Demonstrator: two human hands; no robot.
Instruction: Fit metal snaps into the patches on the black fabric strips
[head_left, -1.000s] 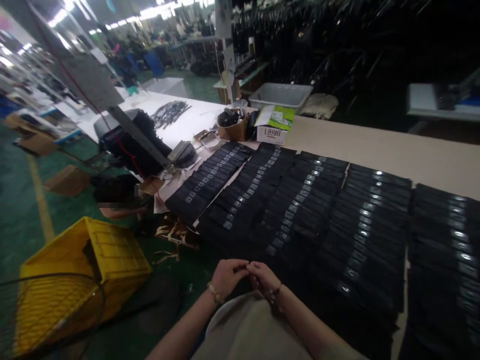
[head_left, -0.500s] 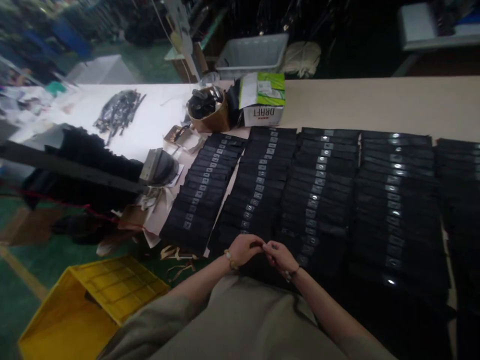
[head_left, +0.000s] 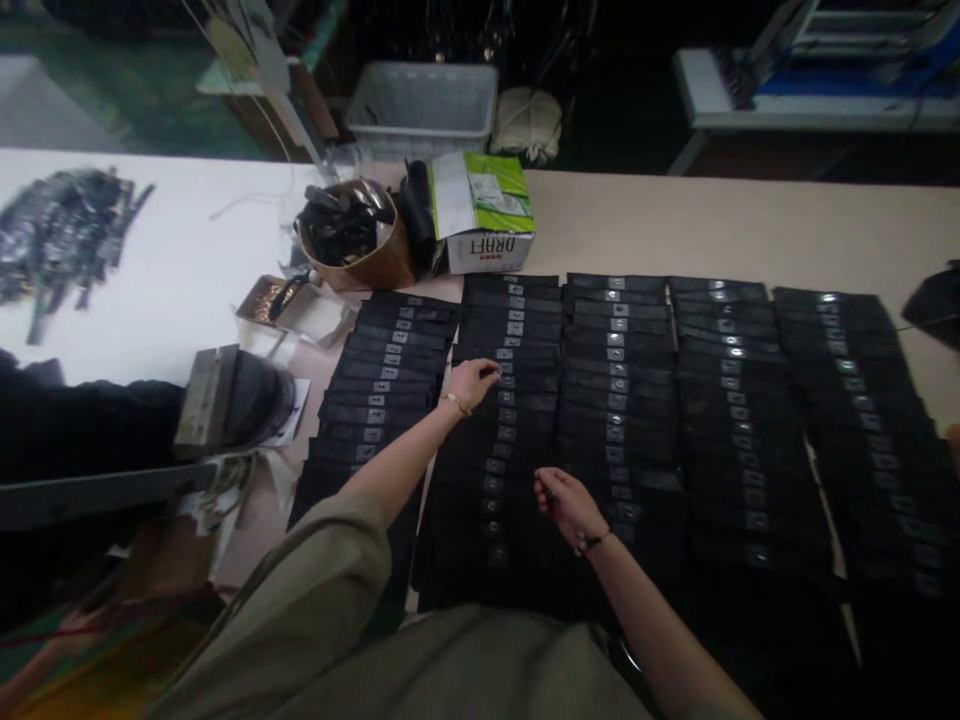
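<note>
Overlapping black fabric pieces [head_left: 619,375] lie in several long columns on the table, each piece carrying a small grey square patch with a mark on it. My left hand [head_left: 472,385] reaches over the second column from the left, thumb and fingers pinched together close to one of the patches [head_left: 505,355]. Whatever it pinches is too small to make out. Lower and to the right, my right hand [head_left: 566,505] hovers over the black fabric with its fingers curled closed. Something small and dark seems to be in them, but I cannot tell its kind.
Behind the columns stand a green and white box [head_left: 491,250] and a cut-down carton [head_left: 397,255] of black items. A small open box [head_left: 262,300] and a dark round object with a metal block [head_left: 214,400] sit left. Across the table is a grey bin [head_left: 424,130].
My hands were together near the table's front edge; now they are apart. The left has reached forward over the second column, while the right stays nearer my body. The view has shifted to the right.
</note>
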